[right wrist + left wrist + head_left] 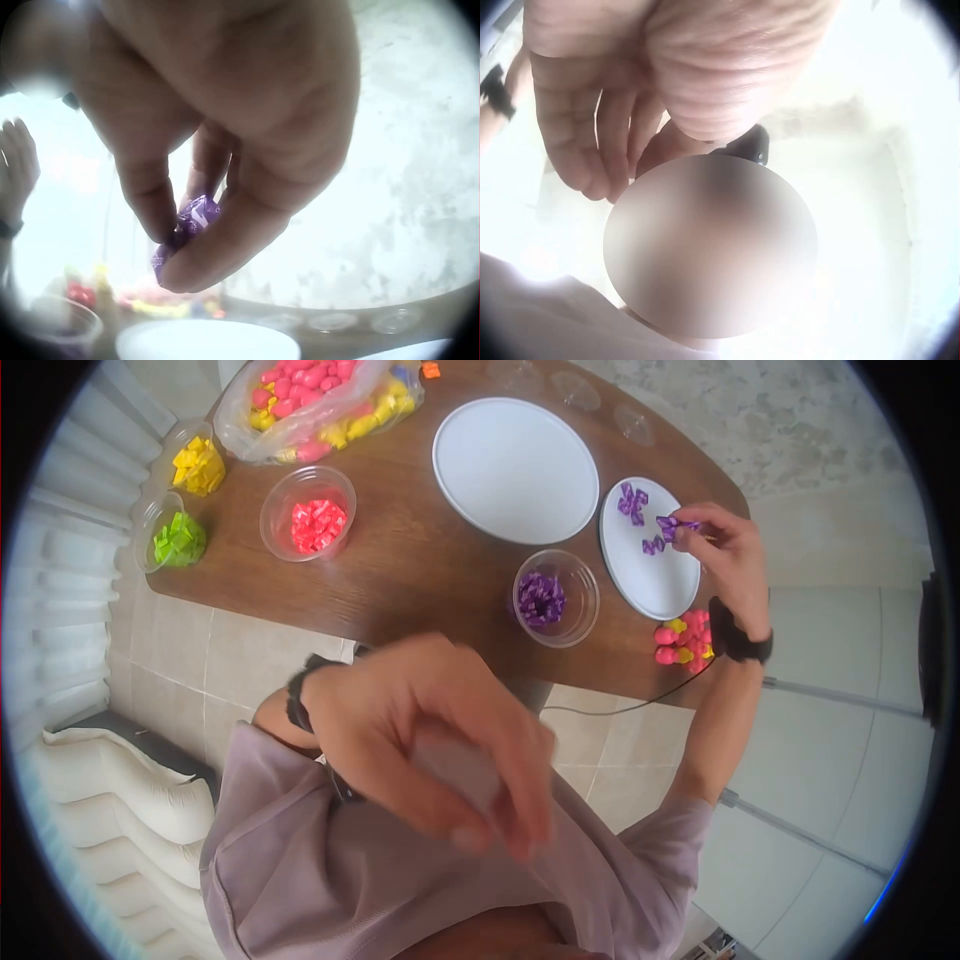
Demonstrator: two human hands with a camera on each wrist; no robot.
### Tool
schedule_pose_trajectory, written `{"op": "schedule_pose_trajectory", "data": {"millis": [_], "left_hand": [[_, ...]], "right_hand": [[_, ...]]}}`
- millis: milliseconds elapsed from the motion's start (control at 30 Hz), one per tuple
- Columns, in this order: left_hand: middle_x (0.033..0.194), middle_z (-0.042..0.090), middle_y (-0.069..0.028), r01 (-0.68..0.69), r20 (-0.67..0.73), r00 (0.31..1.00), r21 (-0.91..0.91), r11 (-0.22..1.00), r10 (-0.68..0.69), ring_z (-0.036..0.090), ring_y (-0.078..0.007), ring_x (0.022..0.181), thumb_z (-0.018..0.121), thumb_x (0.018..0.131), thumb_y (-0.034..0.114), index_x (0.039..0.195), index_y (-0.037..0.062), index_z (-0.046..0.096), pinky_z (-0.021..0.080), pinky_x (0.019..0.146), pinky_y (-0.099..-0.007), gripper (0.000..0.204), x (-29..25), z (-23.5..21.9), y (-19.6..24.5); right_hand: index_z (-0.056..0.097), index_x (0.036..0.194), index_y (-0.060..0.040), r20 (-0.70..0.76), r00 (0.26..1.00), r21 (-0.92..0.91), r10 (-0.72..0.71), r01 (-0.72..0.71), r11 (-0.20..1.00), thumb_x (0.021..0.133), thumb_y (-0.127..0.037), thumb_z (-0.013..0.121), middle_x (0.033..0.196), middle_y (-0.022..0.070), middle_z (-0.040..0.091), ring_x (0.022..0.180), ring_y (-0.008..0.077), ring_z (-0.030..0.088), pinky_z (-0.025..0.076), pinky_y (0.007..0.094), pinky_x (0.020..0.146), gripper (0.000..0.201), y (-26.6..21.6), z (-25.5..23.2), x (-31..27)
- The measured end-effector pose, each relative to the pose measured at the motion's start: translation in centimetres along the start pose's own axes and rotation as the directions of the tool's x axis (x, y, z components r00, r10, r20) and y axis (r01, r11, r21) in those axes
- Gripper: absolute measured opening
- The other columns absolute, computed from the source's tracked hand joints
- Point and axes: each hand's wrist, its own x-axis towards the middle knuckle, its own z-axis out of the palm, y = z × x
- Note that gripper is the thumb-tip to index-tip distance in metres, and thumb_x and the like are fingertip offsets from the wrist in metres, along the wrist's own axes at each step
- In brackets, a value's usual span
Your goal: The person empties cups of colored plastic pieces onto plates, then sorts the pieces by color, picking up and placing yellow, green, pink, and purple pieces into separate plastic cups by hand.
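My right hand [728, 555] pinches a purple wrapped candy [676, 528] between thumb and fingers above the smaller white plate [655, 575]. In the right wrist view the same purple candy [196, 216] shows between the fingertips of my right hand [225, 112]. Other purple candies [632, 503] lie on that plate. Raised in front of my torso, my left hand [440, 735] has loosely bent fingers and holds nothing visible; in the left wrist view the fingers of my left hand [652, 90] hang down. A clear cup [586, 622] of purple candies stands left of the plate.
A larger white plate [515, 470] lies left of the small one. Clear cups of red [318, 526], green [180, 540] and yellow [198, 467] pieces stand at the left, near a plastic bag [320, 445]. Pink and yellow pieces [685, 640] sit by my right wrist, with a cable nearby.
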Motion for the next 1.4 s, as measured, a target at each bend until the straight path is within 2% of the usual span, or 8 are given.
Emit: {"op": "schedule_pose_trajectory", "data": {"millis": [133,200,300,433,533,633,833,1400], "left_hand": [[0.100,0.073,-0.0129,-0.044,-0.369,0.926,0.092,0.995,0.075,0.070,-0.0174,0.093,0.074,0.087,-0.007,0.112,-0.0070,0.069,0.055,0.081,-0.0299,0.025,-2.0,-0.8,-0.4],[0.099,0.073,-0.0121,0.147,-0.688,0.726,0.192,0.970,0.026,0.069,-0.0154,0.093,0.073,0.090,-0.002,0.113,-0.0048,0.069,0.054,0.081,-0.0286,0.024,-2.5,-1.2,-0.7],[0.100,0.073,-0.0099,0.329,-0.782,0.594,0.450,0.830,0.188,0.068,-0.0130,0.092,0.073,0.092,0.002,0.117,-0.0031,0.068,0.053,0.080,-0.0263,0.026,-2.9,-2.8,-2.8],[0.125,0.061,-0.0142,0.627,-0.677,0.687,0.736,0.256,0.264,0.061,-0.0242,0.116,0.085,0.078,0.007,0.139,0.0003,0.056,0.051,0.094,-0.0335,0.068,-3.1,-4.7,-3.9],[0.141,0.049,-0.0168,0.618,-0.646,0.739,0.763,0.190,0.189,0.052,-0.0306,0.128,0.087,0.075,0.009,0.151,0.0025,0.042,0.050,0.100,-0.0381,0.088,-2.8,-5.7,-5.5],[0.145,0.046,-0.0226,0.606,-0.654,0.740,0.750,0.264,0.158,0.044,-0.0387,0.135,0.087,0.076,0.017,0.151,-0.0011,0.036,0.041,0.112,-0.0429,0.093,-2.3,-6.2,-6.7],[0.141,0.049,-0.0190,0.608,-0.650,0.746,0.753,0.251,0.143,0.051,-0.0332,0.130,0.090,0.073,0.013,0.154,0.0023,0.036,0.048,0.103,-0.0391,0.098,-2.9,-6.9,-8.2],[0.130,0.058,-0.0169,0.539,-0.583,0.783,0.810,0.232,0.217,0.060,-0.0330,0.116,0.088,0.074,0.010,0.146,0.0035,0.046,0.051,0.097,-0.0400,0.084,-3.7,-7.5,-9.0]], "right_hand": [[0.074,0.109,0.0045,0.149,0.974,0.054,-0.172,0.166,0.985,0.084,0.008,0.070,0.107,0.0093,0.073,0.092,0.0122,0.070,0.056,0.0256,0.077,0.025,-6.2,3.8,-2.4],[0.074,0.113,0.0018,0.236,0.961,0.095,-0.145,0.126,0.988,0.085,0.005,0.071,0.106,0.0064,0.074,0.092,0.0128,0.070,0.057,0.0261,0.079,0.028,-6.4,5.2,-2.5],[0.074,0.114,0.0012,0.237,0.967,0.091,-0.092,0.072,0.993,0.087,0.001,0.071,0.100,0.0063,0.075,0.090,0.0123,0.070,0.057,0.0262,0.078,0.027,-4.9,4.1,-1.2],[0.074,0.114,0.0014,0.182,0.983,-0.028,0.015,-0.010,1.000,0.088,-0.006,0.073,0.093,0.0071,0.076,0.086,0.0117,0.069,0.055,0.0265,0.076,0.027,-1.0,1.4,1.9],[0.074,0.114,0.0019,0.180,0.975,-0.214,0.134,-0.094,0.972,0.086,-0.009,0.075,0.097,0.0098,0.076,0.082,0.0152,0.069,0.056,0.0286,0.075,0.030,4.7,-0.6,4.4],[0.073,0.118,0.0004,0.154,0.987,-0.406,0.041,0.025,0.914,0.082,-0.016,0.080,0.105,0.0161,0.073,0.086,0.0230,0.070,0.057,0.0344,0.078,0.041,8.0,-0.7,5.8],[0.068,0.129,-0.0064,0.157,0.987,-0.561,0.043,0.053,0.826,0.077,-0.025,0.083,0.115,0.0199,0.062,0.107,0.0365,0.063,0.051,0.0431,0.096,0.057,8.1,2.8,7.5],[0.069,0.101,-0.0003,0.125,0.992,-0.415,0.014,0.039,0.909,0.072,-0.021,0.085,0.093,0.0144,0.064,0.087,0.0285,0.064,0.052,0.0389,0.081,0.039,9.6,3.3,8.4]]}}
